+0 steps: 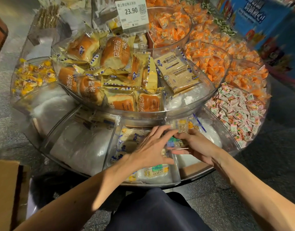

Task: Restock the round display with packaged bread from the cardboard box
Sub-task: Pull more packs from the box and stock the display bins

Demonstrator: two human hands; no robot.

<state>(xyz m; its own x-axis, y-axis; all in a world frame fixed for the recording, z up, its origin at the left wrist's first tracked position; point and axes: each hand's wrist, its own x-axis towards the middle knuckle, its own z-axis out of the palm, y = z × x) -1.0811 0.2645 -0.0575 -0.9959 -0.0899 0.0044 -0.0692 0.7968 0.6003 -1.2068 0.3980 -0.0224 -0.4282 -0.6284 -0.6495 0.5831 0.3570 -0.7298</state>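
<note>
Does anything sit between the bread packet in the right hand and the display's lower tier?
Nothing visible does. The right hand holds the bread packet already down in the lower tier, just under the upper tier, at a clear divider; which side of it cannot be told. The left hand lies spread over packets beside it.

Left hand, right hand on bread

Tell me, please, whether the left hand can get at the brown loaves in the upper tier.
Probably yes. The left hand lies open over the lower compartment, just below the brown loaves; their open-topped bin is unobstructed. The right hand holds a bread packet.
</note>
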